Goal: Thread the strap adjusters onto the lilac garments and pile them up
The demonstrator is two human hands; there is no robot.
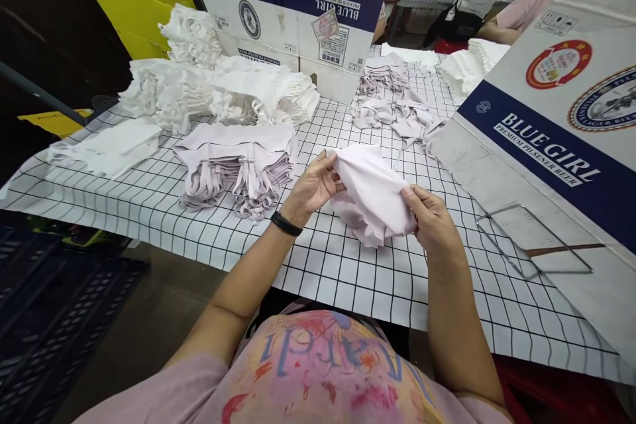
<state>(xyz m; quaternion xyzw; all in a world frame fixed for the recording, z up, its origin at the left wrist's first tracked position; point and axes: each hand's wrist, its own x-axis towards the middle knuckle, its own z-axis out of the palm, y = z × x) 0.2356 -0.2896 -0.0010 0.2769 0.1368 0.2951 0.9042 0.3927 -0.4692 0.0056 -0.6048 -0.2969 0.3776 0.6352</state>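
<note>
Between both hands hangs a pale pink piece of stretchy cloth [373,182], held up over the table with its lower part bunched and drooping. My left hand [317,184], with a black band on the wrist, pinches its upper left corner between thumb and fingers. At the right edge, my right hand [431,215] grips the cloth with the thumb on top. Left of my hands lies a neat stack of pale pink strappy garments [238,152], their straps looped toward me. Farther back on the right is a loose pile of pink pieces [397,116].
White strappy garments [213,89] are heaped at the back left, before an upside-down beer carton [293,6]. Another carton [546,139] leans in on the right, beside a bent wire frame [534,242]. A checked cloth [318,265] covers the table. Another person's arm [531,3] shows behind.
</note>
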